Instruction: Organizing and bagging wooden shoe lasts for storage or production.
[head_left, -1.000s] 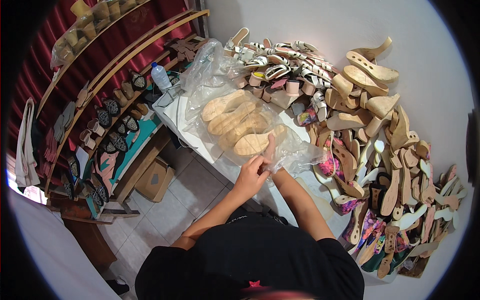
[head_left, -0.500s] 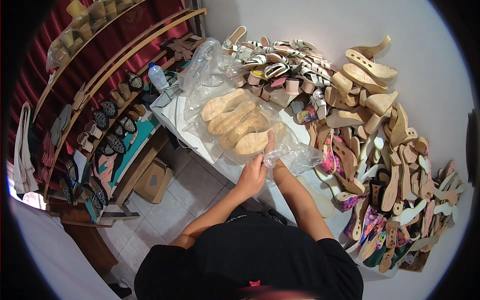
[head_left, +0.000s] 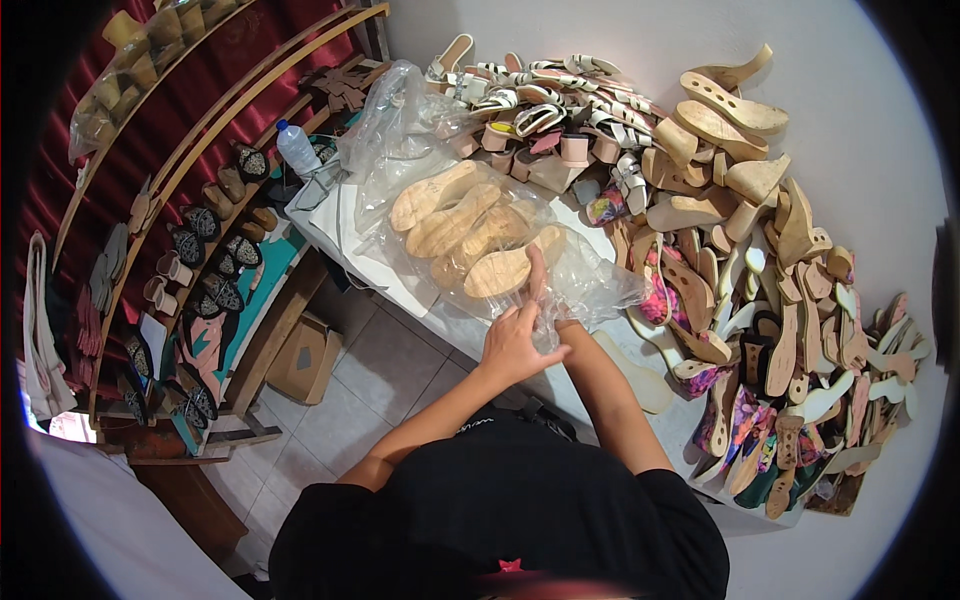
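A clear plastic bag [head_left: 600, 275] lies on the white-covered table in front of me. Several pale wooden shoe soles [head_left: 497, 272] rest side by side inside it. My right hand [head_left: 537, 278] reaches into the bag's near end beside the closest sole; plastic and my left hand hide most of its fingers, so its grip is unclear. Over the right wrist, at the gathered plastic, my left hand [head_left: 514, 345] has its thumb stretched out to the right and its fingers loosely extended against the bag.
Heeled sandals [head_left: 540, 115] are heaped behind the bag. Wooden wedge soles [head_left: 735, 130] and flowered shoe parts [head_left: 740, 440] pile up along the right. Left of the table stand a water bottle [head_left: 296, 148], curved shoe shelves [head_left: 215, 130] and a cardboard box [head_left: 304, 358] on the tiled floor.
My left hand has loosened from its closed hold on the plastic, with the thumb now spread. The view has shifted slightly, and my right hand stays by the nearest sole.
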